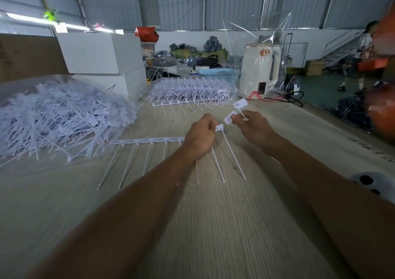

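- While both hands are held a little above the wooden table (213, 225), the left hand (199, 137) is curled into a fist around a small bundle of white ties (232, 152).
- The thin tails of this bundle hang down and forward out of the fist toward the table, and one flat rectangular tag shows at the thumb side.
- The right hand (254, 127) has its fingers closed and pinches two tagged ties (239, 104); their flat tags point up and to the left, one above the other.
- The two hands are near each other but do not touch, and the lower tag of the right hand is just beside the tag of the left one.
- A partly used strip (149, 140) lies on the table just left of the left hand, with several ties joined to it like the teeth of a comb.
- A second strip (177, 105) lies farther away, in front of a stack of strips (192, 88).
- At the left, a clear bag of loose ties (59, 116) rests on the table, and white boxes (100, 52) stand behind it.
- Behind the right hand stands a white appliance (259, 69) wrapped in clear plastic, with a blue basket (218, 73) beside it.
- A person (361, 54) stands on the floor at the far right.
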Motion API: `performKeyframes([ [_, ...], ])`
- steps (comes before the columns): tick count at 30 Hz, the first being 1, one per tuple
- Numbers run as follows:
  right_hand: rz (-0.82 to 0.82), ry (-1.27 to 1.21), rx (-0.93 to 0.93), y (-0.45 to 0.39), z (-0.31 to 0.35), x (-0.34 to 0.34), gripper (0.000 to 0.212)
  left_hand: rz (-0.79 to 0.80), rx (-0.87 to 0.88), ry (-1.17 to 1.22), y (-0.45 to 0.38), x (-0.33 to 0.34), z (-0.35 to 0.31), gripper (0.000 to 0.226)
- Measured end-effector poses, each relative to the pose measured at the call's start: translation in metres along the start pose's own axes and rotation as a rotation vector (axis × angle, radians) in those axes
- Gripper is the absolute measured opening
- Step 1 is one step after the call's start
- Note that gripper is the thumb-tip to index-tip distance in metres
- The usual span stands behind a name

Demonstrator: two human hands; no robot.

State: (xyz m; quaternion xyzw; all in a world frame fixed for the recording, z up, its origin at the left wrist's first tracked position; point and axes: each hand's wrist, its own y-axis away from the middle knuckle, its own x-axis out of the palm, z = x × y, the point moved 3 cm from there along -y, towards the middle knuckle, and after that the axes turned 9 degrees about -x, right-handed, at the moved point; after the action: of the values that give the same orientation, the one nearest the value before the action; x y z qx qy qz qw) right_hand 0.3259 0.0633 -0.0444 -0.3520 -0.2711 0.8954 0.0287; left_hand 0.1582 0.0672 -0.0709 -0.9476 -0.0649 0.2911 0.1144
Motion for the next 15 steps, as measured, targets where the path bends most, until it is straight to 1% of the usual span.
performKeyframes([
  [2,0.036,-0.126,0.098,0.000,0.002,0.003,0.039,-0.008,0.004,0.060,0.001,-0.002,-0.002,0.034],
  [5,0.162,-0.359,0.238,0.002,0.010,0.003,0.050,-0.009,0.045,0.129,0.002,-0.004,-0.005,0.039],
  [6,0.208,-0.391,0.250,0.003,0.014,0.003,0.047,-0.003,0.061,0.150,0.003,-0.004,-0.006,0.039],
  [8,0.282,-0.416,0.247,0.007,0.017,0.003,0.034,-0.014,0.107,0.174,0.002,-0.004,-0.006,0.037],
  [9,0.306,-0.428,0.246,0.008,0.017,0.004,0.032,-0.023,0.132,0.173,0.002,-0.005,-0.006,0.035],
  [12,0.317,-0.475,0.275,0.009,0.013,0.004,0.035,-0.015,0.171,0.170,0.002,-0.004,-0.006,0.030],
  [15,0.310,-0.479,0.309,0.007,0.011,0.006,0.035,-0.032,0.174,0.113,0.001,-0.003,-0.009,0.016],
])
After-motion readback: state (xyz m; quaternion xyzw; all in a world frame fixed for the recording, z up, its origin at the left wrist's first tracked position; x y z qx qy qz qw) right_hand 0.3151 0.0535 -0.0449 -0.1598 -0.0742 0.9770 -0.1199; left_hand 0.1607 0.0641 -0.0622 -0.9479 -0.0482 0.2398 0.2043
